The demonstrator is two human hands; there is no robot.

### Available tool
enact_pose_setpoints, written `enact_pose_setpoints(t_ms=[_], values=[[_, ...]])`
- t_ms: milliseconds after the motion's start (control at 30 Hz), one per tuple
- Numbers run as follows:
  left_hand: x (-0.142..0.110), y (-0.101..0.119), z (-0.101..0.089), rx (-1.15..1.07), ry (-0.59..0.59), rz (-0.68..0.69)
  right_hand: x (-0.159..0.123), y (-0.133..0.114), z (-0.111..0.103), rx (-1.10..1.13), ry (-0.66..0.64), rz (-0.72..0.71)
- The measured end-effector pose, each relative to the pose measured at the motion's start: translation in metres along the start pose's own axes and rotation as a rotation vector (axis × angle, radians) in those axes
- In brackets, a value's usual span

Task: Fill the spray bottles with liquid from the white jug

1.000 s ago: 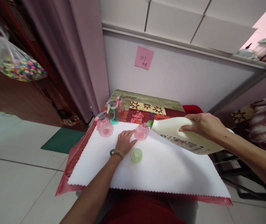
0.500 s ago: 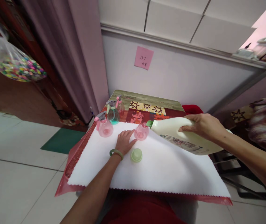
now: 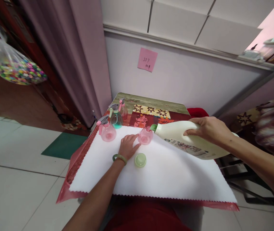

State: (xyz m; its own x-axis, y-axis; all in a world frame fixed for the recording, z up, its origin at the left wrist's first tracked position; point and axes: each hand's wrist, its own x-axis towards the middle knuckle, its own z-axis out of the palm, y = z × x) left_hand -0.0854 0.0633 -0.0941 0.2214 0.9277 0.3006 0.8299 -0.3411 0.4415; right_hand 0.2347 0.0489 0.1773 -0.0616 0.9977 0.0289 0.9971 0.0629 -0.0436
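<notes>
My right hand [image 3: 210, 130] grips a large cream-coloured jug [image 3: 185, 141] lying tilted almost on its side, with a printed label on its front. Its green spout [image 3: 153, 127] is at the mouth of a small pink spray bottle body [image 3: 145, 136], which stands upright without its spray head. Whether liquid is flowing cannot be made out. My left hand [image 3: 128, 145], wearing a green bangle [image 3: 119, 158], steadies that pink bottle from the left, thumb and forefinger at its side. A pale green cap [image 3: 140, 159] sits on the white cloth [image 3: 175, 176] just below.
Left of my hand stands a pink spray bottle [image 3: 108, 132] with its head on. Behind it are a clear one [image 3: 116, 120] with green liquid and another pink one [image 3: 123, 111]. A wall [image 3: 180, 73] closes off the table's back. A bag of coloured beads [image 3: 16, 69] hangs left.
The hands, jug and bottles keep their places. Only a very slight shift of the whole view shows.
</notes>
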Motion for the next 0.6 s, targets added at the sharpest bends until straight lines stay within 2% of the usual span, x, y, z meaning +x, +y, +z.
enact_pose_setpoints(t_ms=[133,400,600], values=[[0.0002,0.0003,0.0004,0.003,0.008,0.0,0.0016,0.003,0.0025,-0.018,0.035,-0.027],[0.0,-0.0004,0.0011,0.002,0.012,0.001,0.0005,-0.0021,-0.0018,-0.01,-0.015,0.029],[-0.0002,-0.0009,0.0018,0.001,0.009,-0.003,0.0011,0.0011,0.0009,-0.006,0.016,0.006]])
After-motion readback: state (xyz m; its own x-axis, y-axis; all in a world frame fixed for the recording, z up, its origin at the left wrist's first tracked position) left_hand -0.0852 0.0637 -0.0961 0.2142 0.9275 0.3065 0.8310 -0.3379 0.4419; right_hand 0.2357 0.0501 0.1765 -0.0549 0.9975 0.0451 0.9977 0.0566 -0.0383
